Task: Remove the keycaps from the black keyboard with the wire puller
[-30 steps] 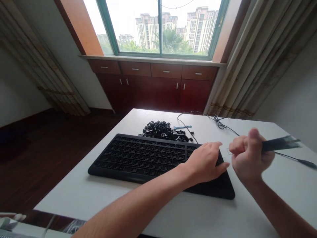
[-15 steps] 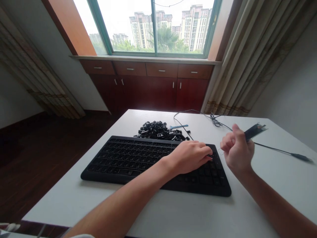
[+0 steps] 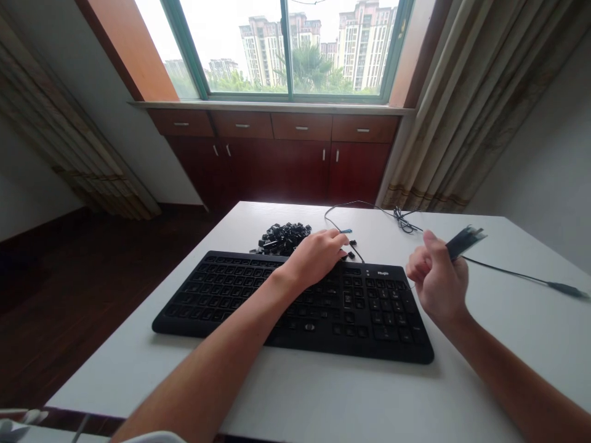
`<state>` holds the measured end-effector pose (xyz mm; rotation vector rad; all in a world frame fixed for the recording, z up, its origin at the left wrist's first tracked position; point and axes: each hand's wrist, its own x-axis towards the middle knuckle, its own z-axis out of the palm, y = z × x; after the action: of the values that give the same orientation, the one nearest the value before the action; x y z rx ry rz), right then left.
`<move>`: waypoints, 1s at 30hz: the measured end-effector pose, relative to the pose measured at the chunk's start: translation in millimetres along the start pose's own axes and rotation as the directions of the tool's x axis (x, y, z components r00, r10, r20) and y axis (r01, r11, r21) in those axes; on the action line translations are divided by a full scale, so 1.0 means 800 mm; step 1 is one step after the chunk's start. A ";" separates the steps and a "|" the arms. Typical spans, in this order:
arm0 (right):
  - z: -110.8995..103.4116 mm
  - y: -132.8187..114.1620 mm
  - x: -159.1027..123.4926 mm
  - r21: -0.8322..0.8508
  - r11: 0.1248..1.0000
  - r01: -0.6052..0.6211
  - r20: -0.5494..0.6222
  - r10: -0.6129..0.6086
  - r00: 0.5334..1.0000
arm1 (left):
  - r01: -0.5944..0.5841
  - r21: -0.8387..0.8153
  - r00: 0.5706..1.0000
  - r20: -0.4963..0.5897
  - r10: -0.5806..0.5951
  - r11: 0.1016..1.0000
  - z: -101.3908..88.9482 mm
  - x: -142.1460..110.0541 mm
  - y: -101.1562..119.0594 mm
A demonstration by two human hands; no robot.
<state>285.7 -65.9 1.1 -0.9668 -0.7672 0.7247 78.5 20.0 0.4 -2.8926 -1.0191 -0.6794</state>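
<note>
A black keyboard (image 3: 258,341) lies across the white table, many of its key positions without caps. My left hand (image 3: 316,252) reaches over its upper edge, beside a pile of loose black keycaps (image 3: 281,237). Its fingers are bent and close together; whatever they hold is too small to make out. Two keycaps (image 3: 352,255) lie just right of the fingertips. My right hand (image 3: 438,277) is a fist, thumb up, right of the keyboard. It grips a dark-handled keycap puller (image 3: 464,241), with a faint thin wire by the curled fingers.
A thin blue tool (image 3: 345,231) shows partly behind my left hand. The keyboard's black cable (image 3: 404,220) loops and bunches at the back, and its thicker end (image 3: 567,289) lies at the right. Beyond the white table (image 3: 351,394) stand dark red cabinets (image 3: 300,172) under a window.
My left hand has moved left and away from me, from the keyboard's right-hand keys to its back edge by the keycaps. My right hand keeps its grip, moved slightly left.
</note>
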 end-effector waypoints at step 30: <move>0.001 -0.012 0.009 -0.022 0.961 -0.275 0.109 0.276 0.955 | -0.163 -0.247 0.985 0.008 0.171 0.955 0.022 -0.016 0.097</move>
<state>291.1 -63.6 11.9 -1.0581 -0.7389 1.0271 123.0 -46.4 -10.1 -3.1605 -0.7263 -0.8082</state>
